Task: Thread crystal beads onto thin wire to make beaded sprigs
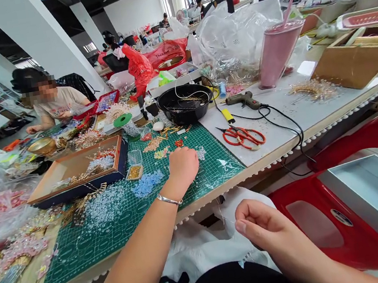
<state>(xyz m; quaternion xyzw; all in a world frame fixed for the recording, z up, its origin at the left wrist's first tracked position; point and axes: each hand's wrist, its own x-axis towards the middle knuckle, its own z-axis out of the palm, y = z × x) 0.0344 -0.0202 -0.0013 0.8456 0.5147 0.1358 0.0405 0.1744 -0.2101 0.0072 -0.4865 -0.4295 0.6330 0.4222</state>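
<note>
My left hand (183, 169), a silver bracelet on its wrist, reaches over the green cutting mat (125, 217) with its fingers curled and their tips hidden. Small red beads (178, 143) lie just beyond it, clear ones (200, 153) to its right. Light-blue flower-shaped pieces (148, 184) form a pile to its left, beside a little box of gold beads (134, 172). Over my lap, my right hand (266, 227) pinches a very thin wire (228, 221) between thumb and forefinger. Below it, a small pale-blue piece (243, 263) shows against black cloth.
Red-handled scissors (244, 138), a glue gun (245, 99) with its cord and a pink cup (278, 56) stand to the right. A black bowl (185, 106) and an open box (81, 169) sit farther back. Red stools (307, 218) are at my right. A co-worker (55, 103) sits at left.
</note>
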